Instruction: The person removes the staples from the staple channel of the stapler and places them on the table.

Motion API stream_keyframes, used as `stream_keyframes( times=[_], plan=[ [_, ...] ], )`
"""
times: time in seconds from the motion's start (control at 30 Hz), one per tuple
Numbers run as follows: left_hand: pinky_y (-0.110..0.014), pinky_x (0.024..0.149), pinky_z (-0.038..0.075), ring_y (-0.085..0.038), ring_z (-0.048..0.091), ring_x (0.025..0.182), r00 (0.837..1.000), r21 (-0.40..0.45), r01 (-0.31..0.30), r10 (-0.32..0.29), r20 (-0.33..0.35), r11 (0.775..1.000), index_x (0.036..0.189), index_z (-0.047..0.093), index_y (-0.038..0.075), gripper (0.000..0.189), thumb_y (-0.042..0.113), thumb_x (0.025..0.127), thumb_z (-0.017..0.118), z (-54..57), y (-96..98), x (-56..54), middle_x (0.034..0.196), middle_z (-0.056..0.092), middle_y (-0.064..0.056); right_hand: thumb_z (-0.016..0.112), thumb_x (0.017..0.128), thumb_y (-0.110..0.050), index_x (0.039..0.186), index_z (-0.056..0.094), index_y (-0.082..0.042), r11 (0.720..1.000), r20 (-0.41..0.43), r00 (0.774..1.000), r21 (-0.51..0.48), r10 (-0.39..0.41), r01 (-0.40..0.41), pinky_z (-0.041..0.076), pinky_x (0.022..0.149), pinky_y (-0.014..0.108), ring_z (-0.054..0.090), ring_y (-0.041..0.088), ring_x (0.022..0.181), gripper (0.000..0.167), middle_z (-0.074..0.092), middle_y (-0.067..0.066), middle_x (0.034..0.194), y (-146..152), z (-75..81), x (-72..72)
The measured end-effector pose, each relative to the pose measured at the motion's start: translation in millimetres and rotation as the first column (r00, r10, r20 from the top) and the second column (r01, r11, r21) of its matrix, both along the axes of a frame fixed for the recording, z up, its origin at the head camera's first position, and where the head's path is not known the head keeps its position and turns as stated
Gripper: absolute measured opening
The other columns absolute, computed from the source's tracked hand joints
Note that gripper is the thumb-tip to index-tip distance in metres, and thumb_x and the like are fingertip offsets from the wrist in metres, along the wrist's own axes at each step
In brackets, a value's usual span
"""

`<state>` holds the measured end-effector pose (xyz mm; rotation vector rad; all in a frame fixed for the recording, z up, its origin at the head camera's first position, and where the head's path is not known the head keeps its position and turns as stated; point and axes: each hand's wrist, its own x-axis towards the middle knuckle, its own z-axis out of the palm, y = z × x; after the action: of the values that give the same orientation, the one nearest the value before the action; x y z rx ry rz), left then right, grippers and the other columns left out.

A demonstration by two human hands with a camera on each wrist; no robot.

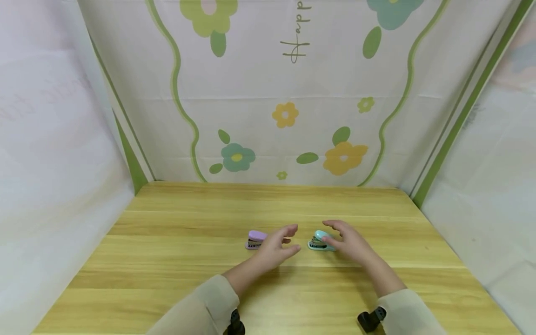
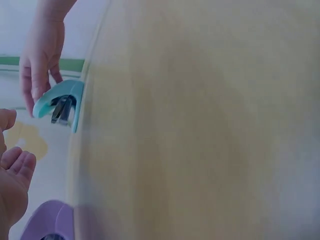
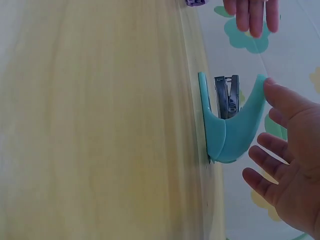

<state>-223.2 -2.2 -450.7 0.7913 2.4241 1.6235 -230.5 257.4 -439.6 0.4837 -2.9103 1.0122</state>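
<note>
A mint-green mini stapler sits on the wooden table a little right of the middle, its jaws facing left. My right hand is just to its right; in the right wrist view the thumb tip is right at the end of the stapler's top arm, while the other fingers stay spread and relaxed. To the left, a purple mini stapler rests on the table, its right part hidden behind my left hand. That hand hovers between the two staplers, fingers loosely bent, nothing in its grasp.
The wooden table is enclosed by white cloth walls, with a flower-printed one at the back. Black wrist cameras are strapped near both beige sleeves.
</note>
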Motion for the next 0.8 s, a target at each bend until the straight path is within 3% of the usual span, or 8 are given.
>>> stream_keyframes(
  times=[0.27,0.53,0.67,0.8],
  plan=[
    [-0.036,0.101,0.050,-0.030,0.056,0.126,0.999,0.012,-0.022,0.021,0.039,1.000,0.140,0.048,-0.002,0.056,0.015,0.091,0.069,-14.5,25.9,-6.7,0.140,0.055,-0.019,0.067,0.093,-0.035,0.141,0.051,-0.009,1.000,0.073,0.997,-0.009,-0.001,0.002,0.041,0.104,0.062,0.047,0.042,0.131,0.057,0.049,0.018,0.145,-4.5,-3.2,-2.3],
    [-0.031,0.087,0.054,-0.021,0.063,0.103,0.987,-0.049,-0.129,0.132,0.086,0.991,0.127,0.062,0.003,0.044,0.015,0.086,0.074,-28.6,44.7,-19.1,0.124,0.068,-0.010,0.067,0.093,-0.033,0.138,0.055,-0.011,1.000,0.089,0.996,-0.005,-0.001,0.001,0.047,0.098,0.056,0.054,0.038,0.124,0.051,0.054,0.016,0.141,-6.5,-5.1,-4.5],
    [-0.027,0.082,0.053,-0.019,0.065,0.097,0.987,-0.050,-0.142,0.145,0.067,0.989,0.123,0.066,0.003,0.040,0.014,0.086,0.074,-33.8,51.6,-23.4,0.117,0.071,-0.009,0.067,0.093,-0.029,0.136,0.058,-0.012,1.000,0.086,0.996,-0.008,0.002,-0.002,0.049,0.097,0.053,0.057,0.035,0.121,0.047,0.058,0.015,0.137,-7.6,-5.3,-5.6],
    [-0.030,0.087,0.054,-0.020,0.067,0.103,0.986,-0.092,-0.162,0.164,0.015,0.983,0.119,0.069,0.005,0.034,0.014,0.086,0.073,-34.5,56.8,-22.5,0.112,0.074,-0.007,0.067,0.093,-0.028,0.135,0.059,-0.012,1.000,0.087,0.996,-0.006,0.000,0.000,0.049,0.097,0.052,0.057,0.034,0.121,0.045,0.059,0.015,0.135,-8.2,-5.4,-6.0]
  ],
)
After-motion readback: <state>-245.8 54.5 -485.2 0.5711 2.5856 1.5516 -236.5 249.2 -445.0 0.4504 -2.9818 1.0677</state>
